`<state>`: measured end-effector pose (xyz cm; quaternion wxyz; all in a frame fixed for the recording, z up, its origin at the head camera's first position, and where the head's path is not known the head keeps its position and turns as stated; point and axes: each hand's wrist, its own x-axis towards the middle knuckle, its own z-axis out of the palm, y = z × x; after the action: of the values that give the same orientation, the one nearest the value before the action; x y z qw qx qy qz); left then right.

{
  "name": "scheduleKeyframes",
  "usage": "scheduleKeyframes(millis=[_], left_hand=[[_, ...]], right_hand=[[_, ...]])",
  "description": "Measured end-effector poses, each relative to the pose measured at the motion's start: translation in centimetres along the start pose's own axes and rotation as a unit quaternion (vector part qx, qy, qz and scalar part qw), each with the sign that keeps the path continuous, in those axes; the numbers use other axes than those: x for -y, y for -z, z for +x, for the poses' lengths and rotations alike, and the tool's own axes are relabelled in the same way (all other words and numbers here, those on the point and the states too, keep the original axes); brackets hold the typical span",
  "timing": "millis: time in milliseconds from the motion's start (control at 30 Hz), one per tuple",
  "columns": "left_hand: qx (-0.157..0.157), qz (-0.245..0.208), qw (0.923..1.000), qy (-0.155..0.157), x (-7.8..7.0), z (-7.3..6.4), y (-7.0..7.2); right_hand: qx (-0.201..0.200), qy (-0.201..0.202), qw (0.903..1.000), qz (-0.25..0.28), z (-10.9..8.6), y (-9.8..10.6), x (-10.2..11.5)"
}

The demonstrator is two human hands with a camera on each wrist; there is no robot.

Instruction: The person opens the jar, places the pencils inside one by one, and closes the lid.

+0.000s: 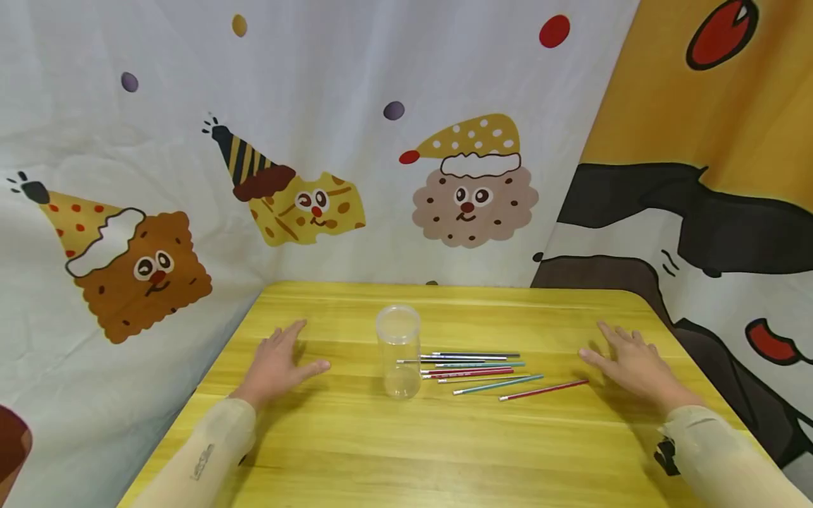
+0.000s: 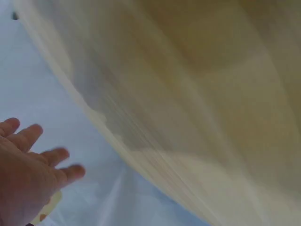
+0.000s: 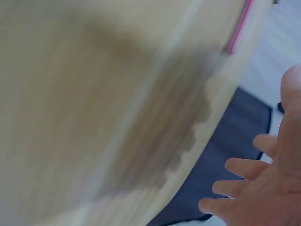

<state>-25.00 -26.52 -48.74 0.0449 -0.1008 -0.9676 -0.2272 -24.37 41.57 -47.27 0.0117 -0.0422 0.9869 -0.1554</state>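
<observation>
In the head view a clear plastic jar [image 1: 400, 360] stands upright near the middle of the table. Several pencils [image 1: 476, 371], dark, teal and red with pale ends, lie loosely side by side to its right. My left hand [image 1: 276, 365] hovers left of the jar, thumb spread from the fingers, holding nothing. On the other side my right hand [image 1: 631, 361] is likewise spread and holds nothing. Nearest to it is a red pencil [image 1: 543, 390], whose tip also shows in the right wrist view. Both wrist views show loosely extended fingers over the table.
The yellow wood-grain table [image 1: 406, 451] has rounded far corners. Behind it hangs a white curtain [image 1: 336, 63] printed with cartoon snacks in party hats; an orange, black and white printed part [image 1: 711, 212] is at the right.
</observation>
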Motion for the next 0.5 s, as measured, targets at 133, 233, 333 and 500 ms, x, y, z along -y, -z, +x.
scheduleKeyframes(millis=[133,233,333,500], left_hand=[[0.001,-0.075,0.9972,-0.006,-2.4,0.4,-0.7],[0.009,-0.141,0.9899,-0.003,-5.5,0.7,-1.3],[0.015,-0.208,0.9779,0.004,-8.8,1.0,-2.2],[0.009,-0.301,0.9532,0.029,-13.3,1.3,-4.1]], right_hand=[[-0.027,0.015,0.9987,0.041,0.9,0.4,3.3],[-0.048,0.035,0.9952,0.078,1.8,0.7,7.1],[-0.059,0.064,0.9874,0.132,2.5,0.9,11.7],[-0.047,0.137,0.9645,0.221,3.0,1.2,21.0]])
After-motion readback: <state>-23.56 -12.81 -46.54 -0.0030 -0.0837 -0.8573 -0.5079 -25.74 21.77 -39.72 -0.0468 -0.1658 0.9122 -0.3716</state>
